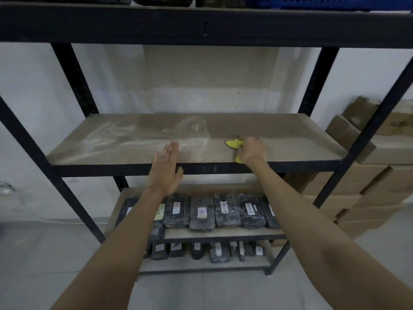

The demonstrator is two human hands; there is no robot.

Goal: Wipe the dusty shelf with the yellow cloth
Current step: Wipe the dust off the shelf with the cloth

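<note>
Rack: a black metal shelving rack (73,86) stands against a white wall, its tiers holding brown boards.
Shelf: the dusty shelf (138,139) is the middle board, streaked with pale wipe marks to the left of the right grip and smoother beneath and to the right of it.
Boxes: stacked cardboard boxes (366,175) sit beyond the rack's right post, well to the right of the right grip.
Bundles: dark wrapped bundles (201,212) with white labels line the two tiers below both hands.
Left hand: the left hand (166,170) lies flat and spread on the shelf's front edge, fingers straight, holding nothing.
Right hand: the right hand (252,149) presses down with its grip closed around the cloth.
Cloth: the yellow cloth (233,143) is bunched under the right grip near the shelf's front edge, corners poking out leftward and at the edge.
</note>
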